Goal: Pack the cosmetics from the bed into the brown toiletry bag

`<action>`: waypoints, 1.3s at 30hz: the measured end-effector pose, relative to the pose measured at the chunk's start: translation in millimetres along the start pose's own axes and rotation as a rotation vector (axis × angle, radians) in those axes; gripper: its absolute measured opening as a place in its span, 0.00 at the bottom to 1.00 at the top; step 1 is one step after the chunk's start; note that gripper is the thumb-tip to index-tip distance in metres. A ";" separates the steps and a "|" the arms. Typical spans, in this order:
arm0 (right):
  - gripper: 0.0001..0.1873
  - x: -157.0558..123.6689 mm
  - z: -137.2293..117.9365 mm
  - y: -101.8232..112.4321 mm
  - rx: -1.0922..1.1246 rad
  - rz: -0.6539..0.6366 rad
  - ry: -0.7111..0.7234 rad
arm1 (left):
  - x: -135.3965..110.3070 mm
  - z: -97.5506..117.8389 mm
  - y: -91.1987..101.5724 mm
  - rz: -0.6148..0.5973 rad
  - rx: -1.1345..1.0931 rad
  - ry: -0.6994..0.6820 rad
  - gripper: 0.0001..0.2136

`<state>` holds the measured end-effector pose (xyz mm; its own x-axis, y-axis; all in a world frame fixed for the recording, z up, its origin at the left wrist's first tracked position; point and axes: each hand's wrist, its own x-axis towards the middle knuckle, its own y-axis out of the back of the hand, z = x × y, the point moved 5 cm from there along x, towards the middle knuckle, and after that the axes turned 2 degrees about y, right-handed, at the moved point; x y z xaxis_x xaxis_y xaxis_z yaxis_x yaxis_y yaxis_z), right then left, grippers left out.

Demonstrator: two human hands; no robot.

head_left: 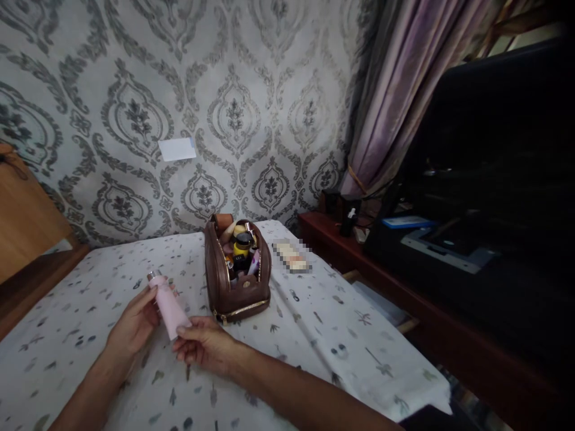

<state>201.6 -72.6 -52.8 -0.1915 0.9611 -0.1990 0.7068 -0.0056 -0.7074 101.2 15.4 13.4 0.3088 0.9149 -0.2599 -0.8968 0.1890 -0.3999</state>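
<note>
A pink squeeze tube [169, 308] with a silvery cap is held tilted above the table, between both hands. My left hand [135, 323] grips it near the cap end, fingers closed around it. At the flat bottom end, my right hand [204, 344] pinches it between thumb and fingers. Just beyond my hands stands a brown toiletry bag [240, 302], unzipped at the top. Inside it several small containers are crowded together, among them a yellow jar with a black lid [241, 244].
A patterned white cloth [314, 335] covers the table. Right of the bag lies a blurred-out flat item [291, 256]. A dark red cabinet [327, 236] with a partly open drawer [381, 305] and a large black screen [485, 179] border the right side. Wallpapered wall [278, 120] stands behind.
</note>
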 end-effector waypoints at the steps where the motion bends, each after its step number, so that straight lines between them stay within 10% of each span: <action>1: 0.23 -1.2 -0.3 2.4 0.002 0.008 0.014 | 1.6 -3.5 -0.5 -0.003 -0.014 0.002 0.08; 39: 0.24 -9.5 -7.5 6.5 -0.010 0.141 0.123 | 22.2 -23.5 36.2 -0.153 -0.184 -0.075 0.17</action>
<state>213.1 -79.7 -50.4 -0.0057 0.9775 -0.2110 0.7273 -0.1408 -0.6717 83.1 34.1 -27.4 0.4057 0.9060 -0.1205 -0.7664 0.2654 -0.5849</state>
